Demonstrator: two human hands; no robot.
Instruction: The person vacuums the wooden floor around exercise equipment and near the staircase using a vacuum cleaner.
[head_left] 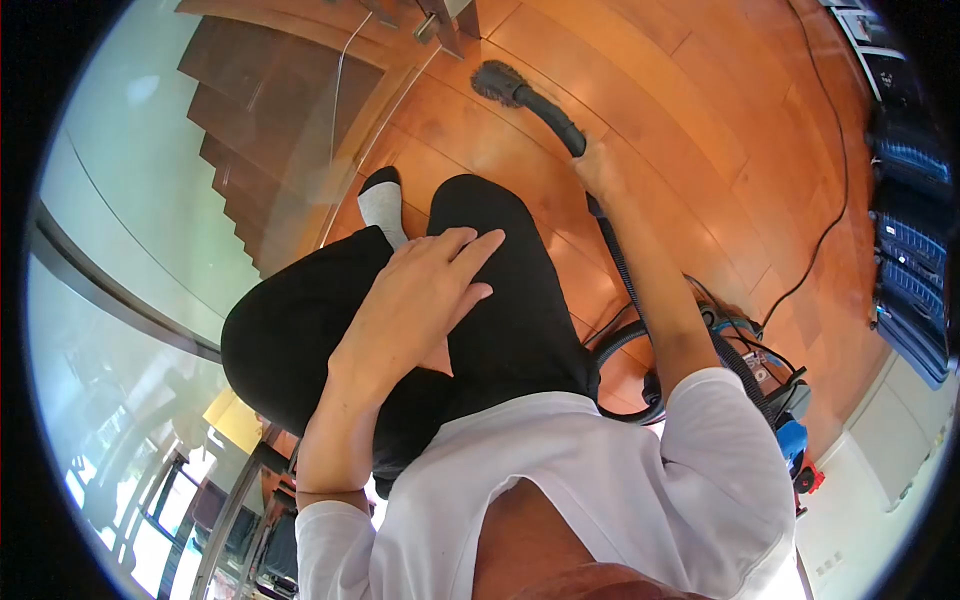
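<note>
My right hand is wrapped round the black curved handle of a vacuum cleaner hose. At its far end a round bristled brush head is at the wooden floor, near the foot of a glass panel. From the hand the ribbed hose runs back along my right side. My left hand is above my black-trousered thighs, fingers stretched out and holding nothing. Whether it touches the trousers I cannot tell.
The vacuum cleaner body stands behind my right arm with its hose coiled. A black cord crosses the floor at right. Blue folded items line the right edge. Wooden stairs show through glass at left.
</note>
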